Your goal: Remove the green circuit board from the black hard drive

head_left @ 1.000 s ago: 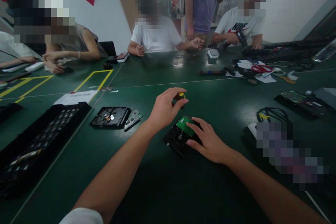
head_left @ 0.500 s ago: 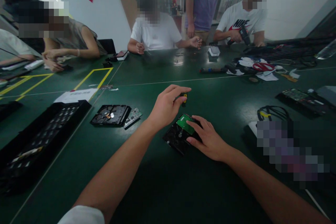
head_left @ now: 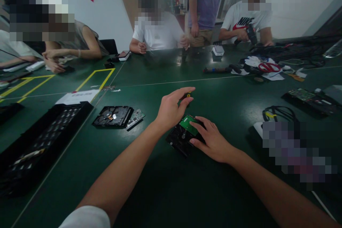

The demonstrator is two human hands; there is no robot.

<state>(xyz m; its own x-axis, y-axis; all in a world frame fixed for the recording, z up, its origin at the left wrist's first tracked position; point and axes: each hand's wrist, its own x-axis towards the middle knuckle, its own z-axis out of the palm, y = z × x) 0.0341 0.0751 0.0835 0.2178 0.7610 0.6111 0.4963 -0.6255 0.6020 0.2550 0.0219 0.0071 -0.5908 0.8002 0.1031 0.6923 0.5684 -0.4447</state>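
Our left hand (head_left: 171, 109) has its fingers closed on a small yellow-capped screwdriver (head_left: 188, 96) at the far side of the hard drive (head_left: 179, 139), which lies mid-bench (head_left: 149, 192). Our right hand (head_left: 213, 141) rests on the drive, fingers spread flat. The green board (head_left: 189, 124) is still on, so we judge the stripping unfinished; to the left, a 2nd drive (head_left: 112, 116) lies with its loose board (head_left: 135, 118) beside it
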